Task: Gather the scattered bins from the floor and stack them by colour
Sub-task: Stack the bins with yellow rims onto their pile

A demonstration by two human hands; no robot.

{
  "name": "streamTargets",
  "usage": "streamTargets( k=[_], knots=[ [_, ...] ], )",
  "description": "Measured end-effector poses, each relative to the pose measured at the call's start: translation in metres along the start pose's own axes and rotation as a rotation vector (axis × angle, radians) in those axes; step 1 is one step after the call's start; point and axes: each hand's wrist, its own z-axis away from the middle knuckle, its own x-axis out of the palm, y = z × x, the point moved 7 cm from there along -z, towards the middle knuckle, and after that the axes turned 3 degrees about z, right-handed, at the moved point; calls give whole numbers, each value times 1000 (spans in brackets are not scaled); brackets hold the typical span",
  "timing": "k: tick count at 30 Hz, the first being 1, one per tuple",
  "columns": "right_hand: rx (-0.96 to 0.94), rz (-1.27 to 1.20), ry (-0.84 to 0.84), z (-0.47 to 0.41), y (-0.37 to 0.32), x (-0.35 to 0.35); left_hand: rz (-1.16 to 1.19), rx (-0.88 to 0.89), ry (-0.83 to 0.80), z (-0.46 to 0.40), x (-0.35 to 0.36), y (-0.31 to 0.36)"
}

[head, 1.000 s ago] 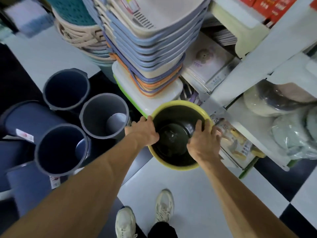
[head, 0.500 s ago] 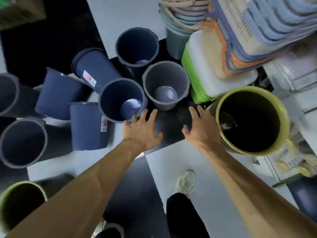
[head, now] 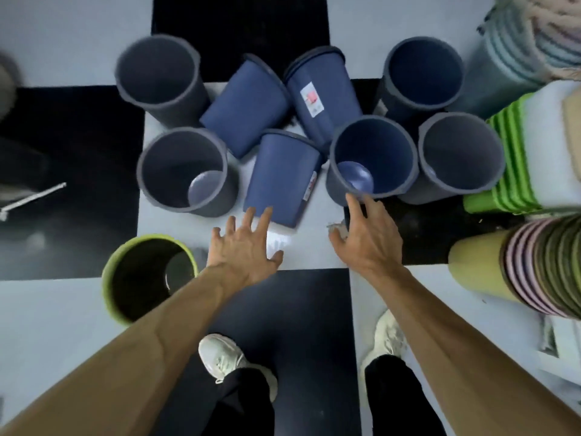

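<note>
Matt plastic bins on a glossy tiled floor.

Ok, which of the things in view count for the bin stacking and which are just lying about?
For the job:
- blue bins, upright and tipped
- grey bins
- yellow-green bin
- left hand and right hand, both empty

Lying about:
- green-and-white crate stack
- striped nested stack
- white strip on the floor

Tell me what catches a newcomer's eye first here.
A cluster of blue bins fills the middle of the checkered floor, some upright, three tipped over. Both hands, left hand and right hand, reach toward it with fingers spread. A green bin stands alone at the near left.
</note>
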Motion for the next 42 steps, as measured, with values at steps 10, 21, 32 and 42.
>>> streamTargets(
  k=[10, 21, 32, 42],
  knots=[
    [-206, -11, -119, -6, -226, 96, 203, -325, 30, 46, 82, -240],
    [-293, -103, -421, -9, -325, 243, 405, -658, -54, 63, 218, -355],
    [-165, -271, -407, -20, -336, 247, 762, -754, 211, 62, 212, -351],
    [19, -262, -191, -24, -249, 99, 811, -691, 347, 47, 64, -280]
  ],
)
